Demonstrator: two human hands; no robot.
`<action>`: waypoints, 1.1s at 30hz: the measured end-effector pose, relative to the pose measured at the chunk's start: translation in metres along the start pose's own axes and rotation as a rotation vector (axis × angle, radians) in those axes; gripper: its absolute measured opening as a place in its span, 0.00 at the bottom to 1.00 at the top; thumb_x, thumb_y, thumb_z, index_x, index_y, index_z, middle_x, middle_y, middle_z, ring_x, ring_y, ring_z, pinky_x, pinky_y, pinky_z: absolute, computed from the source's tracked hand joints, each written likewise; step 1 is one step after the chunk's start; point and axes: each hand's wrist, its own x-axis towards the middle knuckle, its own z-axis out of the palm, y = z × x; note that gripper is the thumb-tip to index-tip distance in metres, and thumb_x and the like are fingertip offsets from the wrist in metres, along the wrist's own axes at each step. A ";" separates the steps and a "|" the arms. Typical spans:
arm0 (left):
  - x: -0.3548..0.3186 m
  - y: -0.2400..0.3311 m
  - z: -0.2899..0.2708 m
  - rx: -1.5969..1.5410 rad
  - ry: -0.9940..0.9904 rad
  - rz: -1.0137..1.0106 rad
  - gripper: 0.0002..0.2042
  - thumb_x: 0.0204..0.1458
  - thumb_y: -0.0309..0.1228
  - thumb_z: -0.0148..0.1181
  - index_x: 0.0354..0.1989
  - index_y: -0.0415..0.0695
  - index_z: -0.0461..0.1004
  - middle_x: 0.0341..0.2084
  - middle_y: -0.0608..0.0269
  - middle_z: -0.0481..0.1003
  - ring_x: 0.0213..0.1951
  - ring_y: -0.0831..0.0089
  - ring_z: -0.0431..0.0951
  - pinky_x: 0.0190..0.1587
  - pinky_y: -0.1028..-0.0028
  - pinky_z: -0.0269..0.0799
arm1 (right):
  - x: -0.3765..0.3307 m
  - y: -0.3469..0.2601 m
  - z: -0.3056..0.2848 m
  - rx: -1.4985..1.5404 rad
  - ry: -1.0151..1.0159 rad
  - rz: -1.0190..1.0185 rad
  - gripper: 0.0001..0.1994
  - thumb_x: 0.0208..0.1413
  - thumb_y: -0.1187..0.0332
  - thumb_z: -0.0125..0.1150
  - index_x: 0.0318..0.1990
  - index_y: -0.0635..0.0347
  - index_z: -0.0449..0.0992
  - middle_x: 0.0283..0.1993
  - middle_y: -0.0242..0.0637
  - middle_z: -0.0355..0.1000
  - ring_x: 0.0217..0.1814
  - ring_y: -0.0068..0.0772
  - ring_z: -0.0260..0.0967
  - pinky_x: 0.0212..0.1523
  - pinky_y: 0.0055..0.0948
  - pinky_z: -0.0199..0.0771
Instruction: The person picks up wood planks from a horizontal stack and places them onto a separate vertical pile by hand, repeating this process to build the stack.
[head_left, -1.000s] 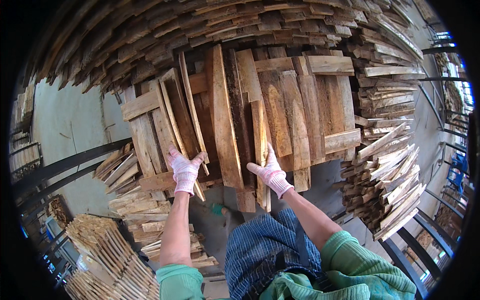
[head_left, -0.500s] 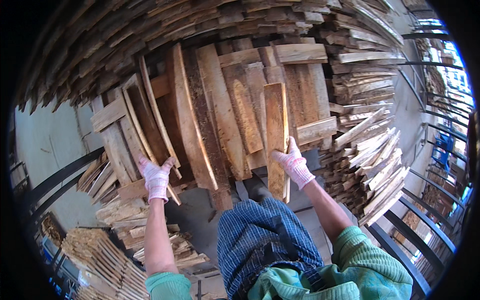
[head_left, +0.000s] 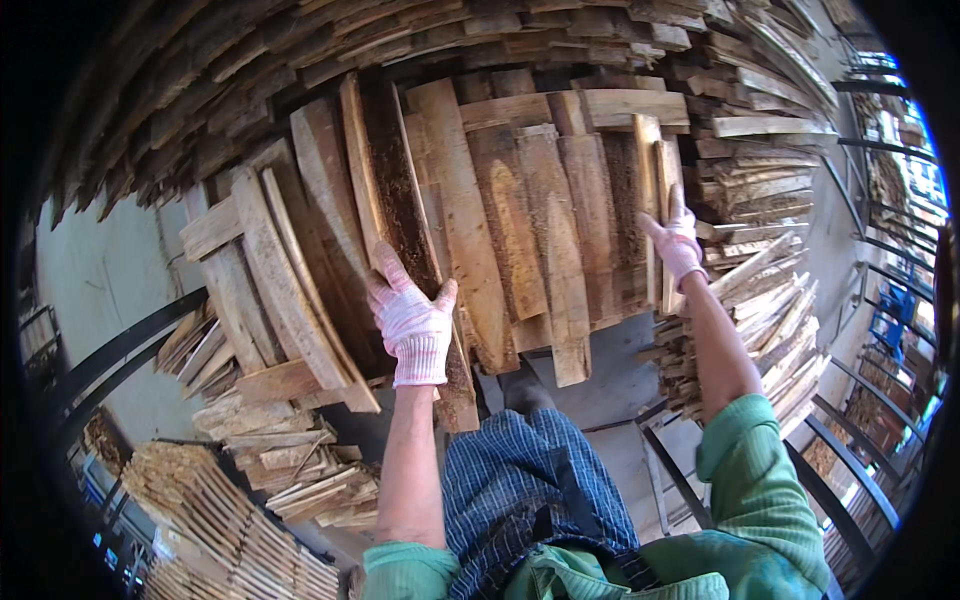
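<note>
Both my hands wear pinkish-white knitted gloves. My left hand (head_left: 412,325) grips the lower half of a dark, bark-streaked wooden board (head_left: 408,205), thumb at its right edge and fingers at its left. A paler narrow board face (head_left: 362,150) stands along that board's left side. Out to the right, my right hand (head_left: 677,250) is closed around upright narrow wooden boards (head_left: 648,175), its fingers and thumb spread across their sides. Between my hands, several rough brown boards (head_left: 480,220) lie side by side over a crosswise board (head_left: 632,108). My palms hide parts of the held boards.
A tall stack of boards (head_left: 300,50) fills the far side. More wood is piled at the right (head_left: 765,185) and lower left (head_left: 215,520). Black metal rails (head_left: 125,345) run at the left, with others (head_left: 835,500) at the right.
My right hand has moved right and away from me with its board, to the right end of the row. My left hand has left the leftmost slats and moved right onto the dark board.
</note>
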 end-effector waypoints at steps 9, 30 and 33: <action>0.013 -0.074 -0.029 -0.115 0.058 0.073 0.43 0.55 0.27 0.59 0.76 0.45 0.39 0.62 0.42 0.69 0.52 0.46 0.79 0.56 0.58 0.74 | -0.009 -0.053 -0.005 -0.283 0.034 0.073 0.51 0.48 0.45 0.72 0.77 0.28 0.45 0.56 0.56 0.65 0.56 0.59 0.71 0.56 0.49 0.72; 0.018 -0.071 0.012 -0.514 0.064 0.046 0.36 0.53 0.26 0.64 0.68 0.33 0.53 0.61 0.41 0.66 0.62 0.53 0.69 0.66 0.63 0.63 | 0.134 -0.082 -0.082 -0.819 -0.008 -0.592 0.44 0.50 0.59 0.70 0.75 0.35 0.53 0.76 0.58 0.45 0.77 0.64 0.45 0.68 0.63 0.56; 0.018 -0.088 0.002 -0.513 0.036 0.036 0.37 0.51 0.25 0.68 0.68 0.34 0.54 0.59 0.46 0.67 0.58 0.60 0.70 0.63 0.64 0.65 | 0.172 -0.092 -0.076 -0.771 -0.090 -0.665 0.48 0.46 0.74 0.64 0.77 0.45 0.47 0.76 0.58 0.49 0.77 0.64 0.46 0.71 0.64 0.51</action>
